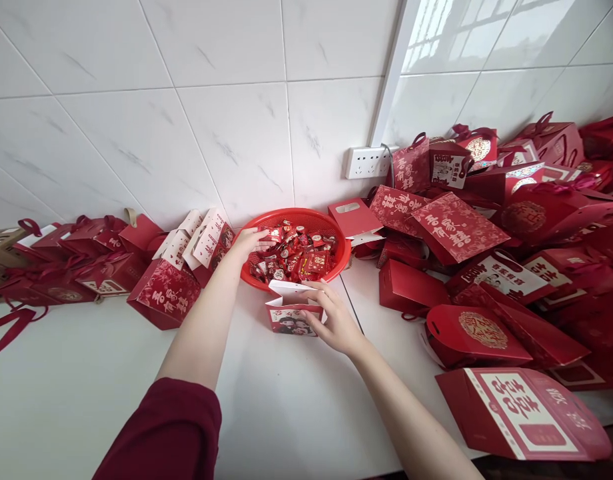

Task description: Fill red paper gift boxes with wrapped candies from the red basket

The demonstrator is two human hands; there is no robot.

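A red plastic basket (347, 257) full of wrapped candies (306, 257) stands against the tiled wall. My left hand (247, 244) reaches over the basket's left rim, fingers stretched out at the candies. A shiny red wrapper lies by its fingertips, and I see nothing clearly gripped. Just in front of the basket, a small red and white paper gift box (292, 323) sits upright on the white table with its top open. Closed on the box's right side is my right hand (336, 321), its thumb on the printed front. The box's inside is mostly hidden.
Two tall boxes with open tops (169, 288) stand left of the basket, beside a row of closed red boxes (99, 250). A large heap of red boxes (461, 227) fills the right side. A white power strip (370, 163) is on the wall.
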